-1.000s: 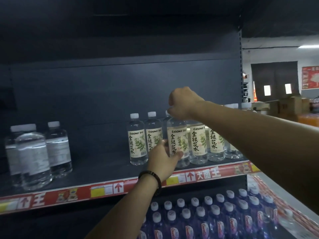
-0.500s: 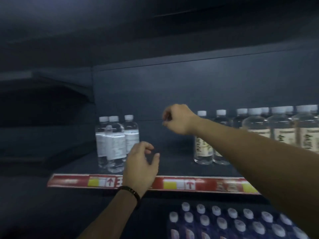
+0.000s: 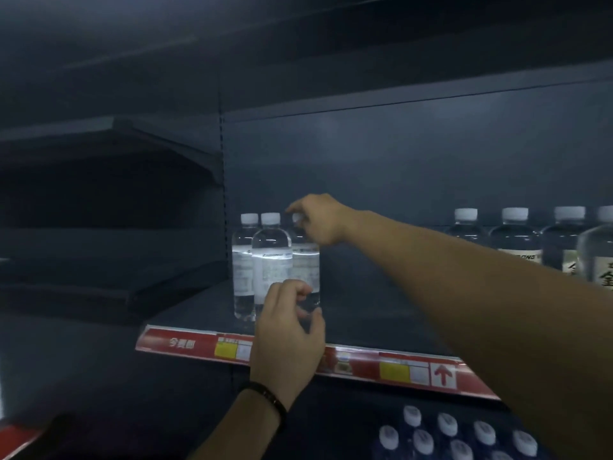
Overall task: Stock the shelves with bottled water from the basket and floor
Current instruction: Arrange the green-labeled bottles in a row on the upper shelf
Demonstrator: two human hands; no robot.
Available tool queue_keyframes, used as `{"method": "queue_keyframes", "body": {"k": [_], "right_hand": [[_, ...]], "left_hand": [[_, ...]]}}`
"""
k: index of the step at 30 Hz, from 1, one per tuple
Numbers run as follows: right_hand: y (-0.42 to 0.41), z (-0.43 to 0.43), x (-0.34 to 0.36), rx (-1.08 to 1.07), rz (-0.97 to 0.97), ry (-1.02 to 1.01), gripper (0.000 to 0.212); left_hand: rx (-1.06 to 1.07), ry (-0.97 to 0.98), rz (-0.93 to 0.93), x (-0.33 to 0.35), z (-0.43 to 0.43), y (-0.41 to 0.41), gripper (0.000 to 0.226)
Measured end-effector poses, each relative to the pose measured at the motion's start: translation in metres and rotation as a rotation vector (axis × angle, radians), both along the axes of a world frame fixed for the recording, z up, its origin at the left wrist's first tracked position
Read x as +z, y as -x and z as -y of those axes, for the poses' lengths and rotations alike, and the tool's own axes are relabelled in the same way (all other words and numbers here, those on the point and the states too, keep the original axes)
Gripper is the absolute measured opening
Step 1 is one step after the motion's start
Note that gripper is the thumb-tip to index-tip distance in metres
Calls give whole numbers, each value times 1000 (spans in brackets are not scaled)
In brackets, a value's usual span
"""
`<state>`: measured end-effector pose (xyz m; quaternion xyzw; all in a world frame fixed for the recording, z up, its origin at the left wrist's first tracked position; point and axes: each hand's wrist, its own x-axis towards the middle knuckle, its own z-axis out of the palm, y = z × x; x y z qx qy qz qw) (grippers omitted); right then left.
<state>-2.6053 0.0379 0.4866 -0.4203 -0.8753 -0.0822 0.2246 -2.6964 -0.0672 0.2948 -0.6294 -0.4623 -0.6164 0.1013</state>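
right hand point(image 3: 320, 220) pinches cap point(image 3: 296, 218) of bottle point(image 3: 306, 263) standing right under it | left hand point(image 3: 287, 340) loosely curled, empty, before that bottle's base | risk: a cap-only pull may tip it into the neighbouring bottles point(image 3: 270, 260) just left, toppling the row on the shelf point(image 3: 381, 310)

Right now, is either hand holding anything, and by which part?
The right hand pinches the rightmost clear bottle by its cap. The left hand hovers at that bottle's lower body; whether it grips cannot be told.
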Motion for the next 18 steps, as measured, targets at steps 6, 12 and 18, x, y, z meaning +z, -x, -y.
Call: {"method": "queue_keyframes", "body": {"k": [6,12,18], "right_hand": [[-35,20,25,-41,120,-39,25],[-81,42,33,-105,181,5,38],[-129,68,43,-123,209,70,46]], "left_hand": [[-34,-22,49,6,-6,-22,44],[-74,181,113,12,-7,-61,84],[-190,335,168,17,-1,-103,84]]}}
